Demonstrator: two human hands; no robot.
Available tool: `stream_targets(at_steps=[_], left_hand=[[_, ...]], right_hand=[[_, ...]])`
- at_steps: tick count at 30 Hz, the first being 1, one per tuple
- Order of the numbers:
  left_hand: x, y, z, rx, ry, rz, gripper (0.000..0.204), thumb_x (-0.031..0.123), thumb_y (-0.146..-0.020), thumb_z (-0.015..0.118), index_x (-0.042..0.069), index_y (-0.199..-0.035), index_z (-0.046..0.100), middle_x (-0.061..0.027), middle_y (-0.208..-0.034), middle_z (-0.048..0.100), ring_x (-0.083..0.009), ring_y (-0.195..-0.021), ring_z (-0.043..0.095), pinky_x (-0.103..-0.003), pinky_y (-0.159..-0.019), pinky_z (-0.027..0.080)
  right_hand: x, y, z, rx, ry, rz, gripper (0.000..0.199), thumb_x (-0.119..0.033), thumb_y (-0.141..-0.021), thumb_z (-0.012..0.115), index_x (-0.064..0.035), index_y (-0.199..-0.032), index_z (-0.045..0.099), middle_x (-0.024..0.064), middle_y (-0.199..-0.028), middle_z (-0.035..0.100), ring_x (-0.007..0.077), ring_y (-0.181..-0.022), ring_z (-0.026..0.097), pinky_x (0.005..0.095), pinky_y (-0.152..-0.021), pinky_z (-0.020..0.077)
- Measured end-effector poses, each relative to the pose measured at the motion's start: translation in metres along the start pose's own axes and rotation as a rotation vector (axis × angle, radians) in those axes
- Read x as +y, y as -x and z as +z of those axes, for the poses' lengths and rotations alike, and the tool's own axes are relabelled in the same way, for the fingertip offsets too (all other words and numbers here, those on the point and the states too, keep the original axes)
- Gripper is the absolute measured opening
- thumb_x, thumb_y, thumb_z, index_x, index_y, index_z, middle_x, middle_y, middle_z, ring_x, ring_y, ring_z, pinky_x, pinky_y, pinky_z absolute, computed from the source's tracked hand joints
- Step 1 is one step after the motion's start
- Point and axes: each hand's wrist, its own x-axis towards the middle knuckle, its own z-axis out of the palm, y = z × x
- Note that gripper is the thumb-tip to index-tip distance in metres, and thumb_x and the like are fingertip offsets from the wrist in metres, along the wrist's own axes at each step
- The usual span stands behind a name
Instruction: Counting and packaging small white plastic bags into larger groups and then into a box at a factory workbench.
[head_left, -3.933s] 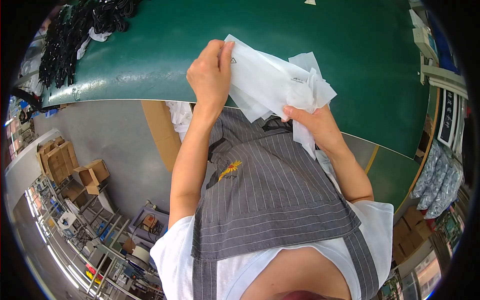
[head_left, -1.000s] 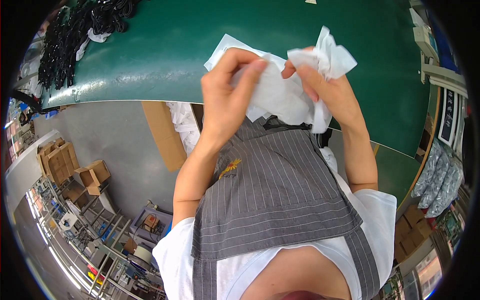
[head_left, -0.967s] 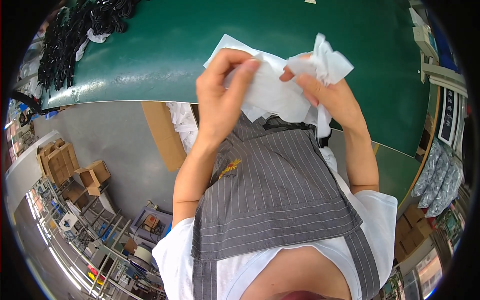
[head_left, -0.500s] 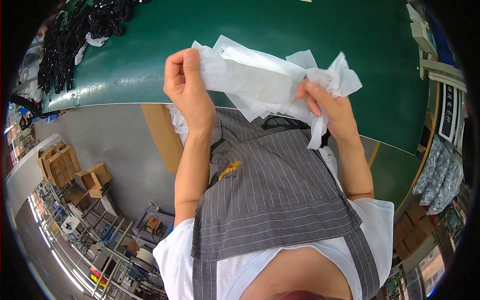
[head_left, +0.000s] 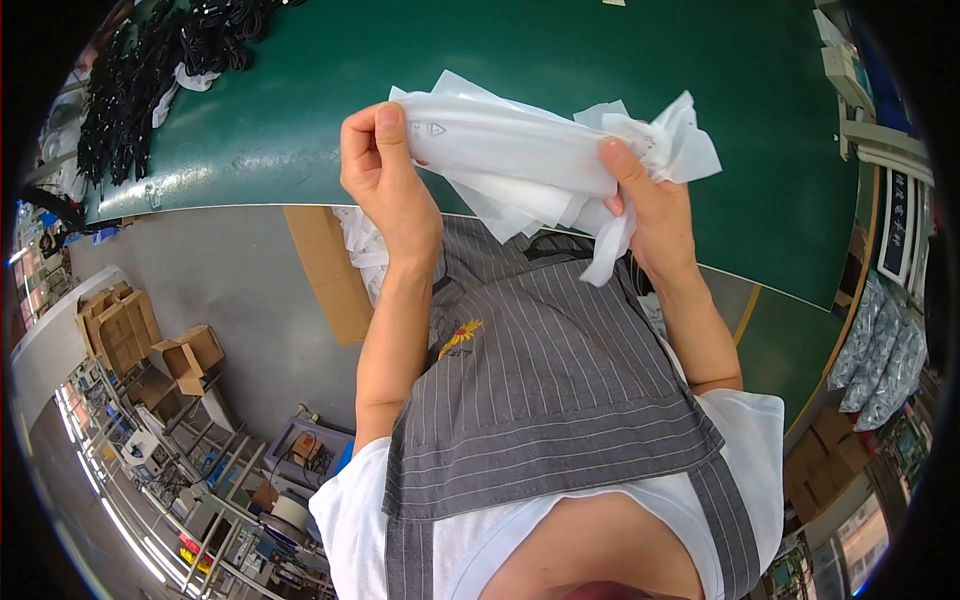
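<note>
Stretched between my hands is a white translucent plastic bag (head_left: 510, 145), with a small printed mark near its left end. My left hand (head_left: 388, 175) pinches that end between thumb and fingers. At the other end, my right hand (head_left: 645, 205) grips the bag together with a crumpled bunch of white bags (head_left: 685, 140) that sticks out past the fingers. A loose white strip hangs below the right palm. Behind and beneath the stretched bag, more flat white bags (head_left: 490, 205) fan out over the front edge of the green table (head_left: 760, 220).
Black coiled cables (head_left: 125, 105) lie heaped at the table's far left. A cardboard box (head_left: 325, 270) with white bags inside stands below the front edge. Clear-wrapped packs (head_left: 875, 350) hang at the right. More cartons (head_left: 120, 325) sit on the left.
My hands have come slightly closer together, the left moving a little right and the right a little left. The bag has turned, so its printed mark shows near my left thumb.
</note>
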Motion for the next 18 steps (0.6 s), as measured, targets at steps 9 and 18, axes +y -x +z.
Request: stream_targets(at_steps=[9,18], left_hand=[[-0.004,0.001,0.006,0.022,-0.104,0.042,0.018,0.022,-0.095,0.053,0.004,-0.089,0.055,0.0039,-0.076,0.052,-0.0024,-0.065,0.044,-0.018,-0.057,0.036],[-0.021,-0.005,0.004,-0.072,-0.454,0.158,0.014,0.013,-0.090,0.060,0.001,-0.083,0.058,0.0049,-0.056,0.043,-0.0023,-0.055,0.035,-0.020,-0.049,0.030]], right_hand=[[0.013,0.006,-0.016,-0.081,0.005,-0.018,0.038,-0.035,-0.090,0.058,-0.0039,-0.110,0.051,-0.0016,-0.078,0.052,0.0045,-0.056,0.039,0.0204,-0.048,0.0314],[0.021,0.014,-0.012,-0.018,0.288,-0.034,0.039,-0.011,-0.083,0.065,-0.0007,-0.117,0.049,-0.0001,-0.076,0.052,0.0029,-0.053,0.038,0.0191,-0.045,0.0290]])
